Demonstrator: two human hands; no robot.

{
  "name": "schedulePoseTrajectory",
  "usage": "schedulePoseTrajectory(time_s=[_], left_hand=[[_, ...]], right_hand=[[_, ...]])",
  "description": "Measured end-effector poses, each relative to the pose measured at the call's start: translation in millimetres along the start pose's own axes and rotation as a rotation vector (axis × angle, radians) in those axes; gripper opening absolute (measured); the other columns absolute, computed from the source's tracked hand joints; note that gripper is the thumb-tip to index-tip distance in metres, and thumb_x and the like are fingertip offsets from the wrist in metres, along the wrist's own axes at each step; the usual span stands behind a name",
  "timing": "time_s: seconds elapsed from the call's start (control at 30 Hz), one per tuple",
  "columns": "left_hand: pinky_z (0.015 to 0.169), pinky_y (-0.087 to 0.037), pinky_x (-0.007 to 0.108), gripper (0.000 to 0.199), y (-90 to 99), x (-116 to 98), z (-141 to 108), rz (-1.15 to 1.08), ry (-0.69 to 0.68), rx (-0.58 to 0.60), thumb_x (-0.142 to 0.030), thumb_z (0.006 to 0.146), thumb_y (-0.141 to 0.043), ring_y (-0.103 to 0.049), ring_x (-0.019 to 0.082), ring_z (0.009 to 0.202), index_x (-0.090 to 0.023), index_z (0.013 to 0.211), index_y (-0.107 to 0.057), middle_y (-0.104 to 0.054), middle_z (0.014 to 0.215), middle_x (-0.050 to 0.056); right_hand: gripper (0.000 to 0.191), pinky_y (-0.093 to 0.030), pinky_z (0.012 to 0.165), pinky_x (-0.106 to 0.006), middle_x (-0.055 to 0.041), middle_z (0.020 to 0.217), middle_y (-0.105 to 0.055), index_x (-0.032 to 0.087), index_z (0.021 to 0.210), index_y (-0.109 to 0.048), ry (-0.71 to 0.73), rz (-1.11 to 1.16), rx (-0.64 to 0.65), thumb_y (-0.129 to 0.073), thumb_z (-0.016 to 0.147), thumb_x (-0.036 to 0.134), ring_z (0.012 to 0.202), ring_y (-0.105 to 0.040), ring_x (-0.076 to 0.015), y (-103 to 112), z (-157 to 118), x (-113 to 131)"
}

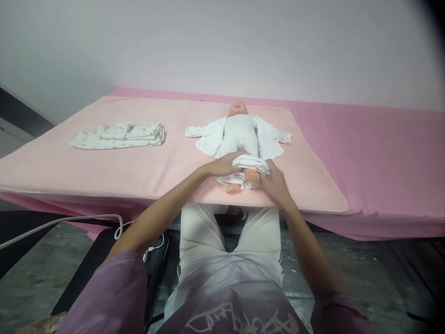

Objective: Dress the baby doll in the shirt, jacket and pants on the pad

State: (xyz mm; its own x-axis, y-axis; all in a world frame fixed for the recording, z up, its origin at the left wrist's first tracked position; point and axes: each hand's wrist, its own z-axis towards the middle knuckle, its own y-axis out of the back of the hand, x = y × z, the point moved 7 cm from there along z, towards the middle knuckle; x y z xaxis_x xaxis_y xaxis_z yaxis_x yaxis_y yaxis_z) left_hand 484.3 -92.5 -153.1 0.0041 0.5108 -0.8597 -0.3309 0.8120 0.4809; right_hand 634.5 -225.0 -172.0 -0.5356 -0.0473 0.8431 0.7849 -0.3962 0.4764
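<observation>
A baby doll lies on its back on the pink mat, head toward the wall. It wears a white bodysuit, and a white long-sleeved jacket is spread open under it. White printed pants are bunched around the doll's lower legs, with both feet showing out of them. My left hand grips the bunched cloth from the left, its fingers partly hidden. On the right side, my right hand pinches the same pants beside one foot.
Folded printed baby clothing lies on the left of the pale pink mat. A darker pink cover spreads to the right. The table's front edge is close to my legs. A white cable runs at lower left by a black chair.
</observation>
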Motion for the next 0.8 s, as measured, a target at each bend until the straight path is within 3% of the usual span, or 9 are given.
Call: schedulePoseTrajectory(time_s=[0.07,0.17,0.27,0.37,0.43,0.5,0.6,0.7,0.8], left_hand=[[0.111,-0.057,0.044,0.053,1.0,-8.4,-5.7,0.093,-0.060,-0.008,-0.028,0.093,-0.068,-0.072,0.033,0.132,-0.022,0.145,-0.067,-0.075,0.145,0.010],[0.115,-0.053,0.049,0.059,5.1,-15.3,-18.2,0.308,-0.087,-0.070,-0.030,0.095,-0.068,-0.067,0.036,0.137,-0.024,0.154,-0.063,-0.072,0.151,0.012],[0.109,-0.052,0.051,0.059,6.0,-13.8,-23.5,0.521,-0.022,-0.162,-0.041,0.097,-0.072,-0.065,0.038,0.129,-0.021,0.152,-0.063,-0.072,0.143,0.015],[0.105,-0.051,0.051,0.051,-5.7,-16.8,-15.2,0.648,-0.023,-0.183,-0.048,0.099,-0.072,-0.063,0.037,0.118,-0.018,0.140,-0.066,-0.073,0.129,0.016],[0.106,-0.049,0.052,0.052,-13.2,-20.3,-7.6,0.675,-0.026,-0.167,-0.048,0.097,-0.075,-0.062,0.037,0.115,-0.017,0.136,-0.065,-0.072,0.126,0.016],[0.107,-0.049,0.053,0.057,-13.1,-23.0,-4.9,0.648,0.001,-0.151,-0.048,0.092,-0.080,-0.061,0.038,0.116,-0.016,0.136,-0.063,-0.070,0.127,0.016],[0.103,-0.051,0.049,0.065,-1.0,-23.1,-12.9,0.482,0.058,-0.094,-0.059,0.088,-0.086,-0.060,0.036,0.117,-0.020,0.136,-0.064,-0.070,0.127,0.014],[0.095,-0.051,0.041,0.052,18.6,-17.2,-25.2,0.206,0.109,-0.093,-0.071,0.104,-0.064,-0.064,0.029,0.108,-0.022,0.122,-0.070,-0.071,0.117,0.009],[0.083,-0.049,0.037,0.057,36.1,-2.4,-27.6,0.064,0.205,-0.192,-0.067,0.115,-0.042,-0.062,0.023,0.091,-0.020,0.096,-0.069,-0.069,0.097,0.006]], right_hand=[[0.020,-0.047,0.082,-0.033,-0.0017,0.097,-0.072,0.024,0.102,-0.064,-0.020,0.065,0.099,-0.071,0.094,0.041,0.091,-0.063,-0.0242,7.1,9.6,-5.2],[0.037,-0.051,0.086,-0.034,-0.0013,0.100,-0.073,0.023,0.103,-0.069,-0.083,0.239,0.275,-0.081,0.091,0.055,0.097,-0.064,-0.0249,15.0,19.8,-8.0],[0.053,-0.053,0.098,-0.037,-0.0044,0.110,-0.077,0.023,0.102,-0.073,-0.149,0.298,0.385,-0.070,0.099,0.076,0.111,-0.067,-0.0293,18.1,32.3,2.0],[0.066,-0.051,0.099,-0.040,-0.0073,0.101,-0.078,0.022,0.088,-0.072,-0.277,0.103,0.388,-0.052,0.107,0.082,0.107,-0.068,-0.0315,15.4,54.3,15.8],[0.065,-0.048,0.093,-0.040,-0.0099,0.099,-0.078,0.021,0.082,-0.069,-0.358,-0.102,0.392,-0.049,0.110,0.076,0.100,-0.068,-0.0313,10.8,70.9,26.1],[0.055,-0.046,0.084,-0.039,-0.0114,0.098,-0.077,0.020,0.079,-0.066,-0.386,-0.264,0.439,-0.054,0.110,0.064,0.092,-0.066,-0.0292,3.8,84.3,36.0],[0.045,-0.038,0.069,-0.036,-0.0074,0.082,-0.069,0.021,0.071,-0.054,-0.325,-0.323,0.526,-0.060,0.107,0.048,0.075,-0.056,-0.0220,-6.4,93.4,43.3],[0.049,-0.031,0.062,-0.034,-0.0029,0.070,-0.055,0.021,0.068,-0.045,-0.216,-0.207,0.551,-0.063,0.103,0.050,0.067,-0.044,-0.0174,-10.4,92.9,40.6],[0.051,-0.037,0.062,-0.032,-0.0048,0.074,-0.062,0.022,0.073,-0.060,-0.186,-0.029,0.533,-0.069,0.100,0.065,0.070,-0.051,-0.0193,-10.8,92.9,34.4]])
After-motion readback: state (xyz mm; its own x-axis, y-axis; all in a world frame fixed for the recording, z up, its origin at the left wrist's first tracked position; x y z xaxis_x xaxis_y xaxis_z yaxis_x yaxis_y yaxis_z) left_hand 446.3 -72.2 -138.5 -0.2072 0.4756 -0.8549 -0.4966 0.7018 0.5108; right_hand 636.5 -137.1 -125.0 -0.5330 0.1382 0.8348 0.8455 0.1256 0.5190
